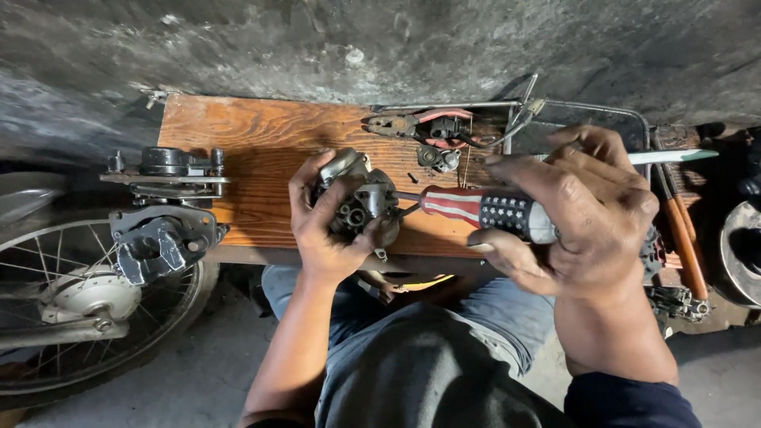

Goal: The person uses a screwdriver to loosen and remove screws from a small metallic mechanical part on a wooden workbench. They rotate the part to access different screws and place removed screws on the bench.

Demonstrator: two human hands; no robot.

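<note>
The left hand (pixel 321 226) grips a grey carburettor (pixel 361 202) above the wooden worktop (pixel 254 143). The right hand (pixel 583 214) is closed around a red-and-white screwdriver (pixel 476 208), its tip touching the carburettor.

Worn wooden board (pixel 261 150) against a sooty grey wall (pixel 380 47).

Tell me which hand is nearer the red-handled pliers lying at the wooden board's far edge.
Left. The left hand, gripping the grey metal carburettor, sits just below the red-handled pliers. The right hand, holding the red-and-white striped screwdriver, is farther off to their right.
</note>
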